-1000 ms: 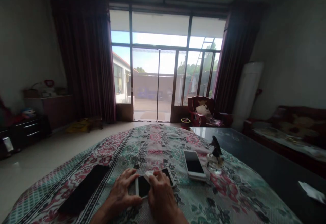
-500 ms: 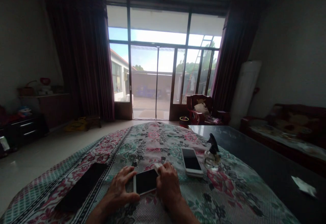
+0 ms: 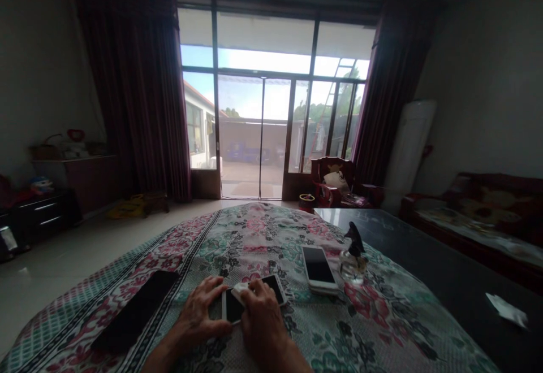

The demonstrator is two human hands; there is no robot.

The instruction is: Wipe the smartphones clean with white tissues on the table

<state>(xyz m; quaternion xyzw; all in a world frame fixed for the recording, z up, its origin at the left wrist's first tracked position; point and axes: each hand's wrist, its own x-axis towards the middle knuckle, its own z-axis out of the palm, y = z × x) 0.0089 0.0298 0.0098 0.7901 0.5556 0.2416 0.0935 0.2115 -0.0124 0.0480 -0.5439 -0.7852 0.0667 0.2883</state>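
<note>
A white-framed phone (image 3: 275, 289) lies flat on the flowered cloth with its dark screen up. My left hand (image 3: 202, 311) holds its left end between thumb and fingers. Over the middle of the screen, my right hand (image 3: 262, 312) presses a small white wad (image 3: 241, 288), closed round it. To the right rests a stack of white phones (image 3: 320, 270), beside a clear spray bottle (image 3: 353, 263) with a black nozzle. A black flat sheet (image 3: 136, 311) lies to the left of my left hand.
The flowered cloth (image 3: 237, 231) covers the surface in front. A dark table (image 3: 407, 248) adjoins it on the right, with a white packet (image 3: 507, 309) on it. Beyond are a wooden armchair (image 3: 333, 178), a sofa and glass doors.
My right hand has moved left with the white wad, from the phone's right end to the middle of its screen, uncovering the right end. My left hand stays at the left end.
</note>
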